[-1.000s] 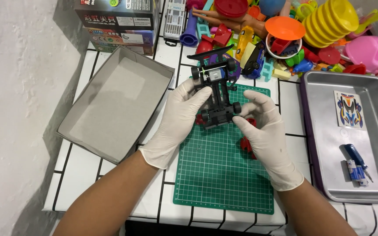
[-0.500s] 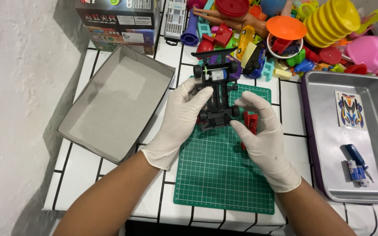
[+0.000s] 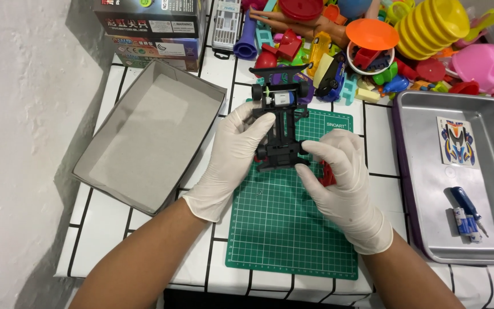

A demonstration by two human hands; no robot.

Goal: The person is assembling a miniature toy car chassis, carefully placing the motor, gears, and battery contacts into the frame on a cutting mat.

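My right hand (image 3: 338, 177) covers most of a red part (image 3: 327, 173), so I can't tell its shape. My left fingers (image 3: 257, 123) hide the chassis's (image 3: 281, 129) left side. The top edge cuts off the boxes (image 3: 150, 23) and toy pile (image 3: 373, 40).

Chassis (image 3: 279, 123) on mat (image 3: 293, 229), box (image 3: 144, 137) left, tray (image 3: 487, 189) right, toys (image 3: 373, 46) behind.
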